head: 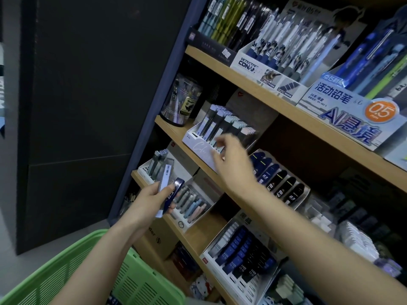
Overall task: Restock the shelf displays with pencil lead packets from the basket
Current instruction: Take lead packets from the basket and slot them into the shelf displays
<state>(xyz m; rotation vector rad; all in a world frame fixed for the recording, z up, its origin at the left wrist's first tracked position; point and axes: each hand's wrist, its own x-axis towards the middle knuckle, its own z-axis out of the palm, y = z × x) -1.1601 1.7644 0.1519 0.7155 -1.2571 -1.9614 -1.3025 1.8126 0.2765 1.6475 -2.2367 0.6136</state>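
My left hand grips a few pencil lead packets, dark blue and pale ones, in front of the lower shelf. My right hand reaches up to the white display box on the middle shelf, its fingers loosely curled at the front row of grey and pale lead packets. I see nothing held in it, though it is blurred. The green basket sits at the bottom left, below my left forearm.
Wooden shelves slant across the right side. Pen and mechanical pencil display boxes stand on top. Dark blue and black lead boxes and a tray of HB leads sit lower down. A clear tub stands at the shelf's left end.
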